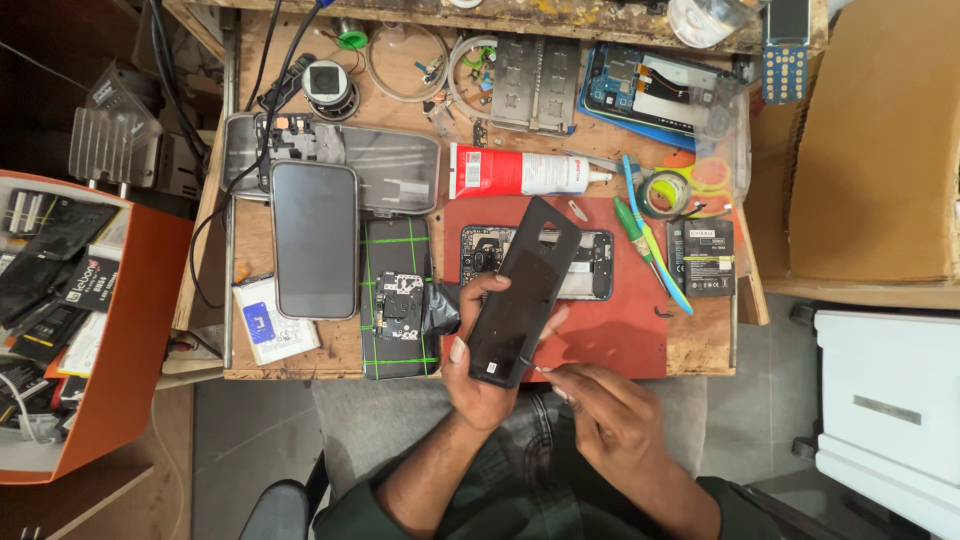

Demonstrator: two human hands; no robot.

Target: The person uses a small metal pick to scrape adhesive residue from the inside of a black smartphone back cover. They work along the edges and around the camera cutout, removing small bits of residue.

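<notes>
My left hand [478, 378] holds a long black phone back cover [525, 290] tilted over the red work mat [620, 330]. My right hand [600, 405] pinches something thin and small at the cover's lower edge; what it is cannot be made out. Under the cover lies an opened phone body [590, 262] with its inner parts showing. To the left of my left hand rests a black phone with green lines [398, 300] and a small circuit part on top.
A large phone with a dark screen [314, 240] lies at left beside a white battery [272, 322]. A red and white glue tube [520, 170], green and blue tools [650, 245], a black battery [702, 258], tape rolls [662, 190]. An orange bin [130, 330] stands at far left.
</notes>
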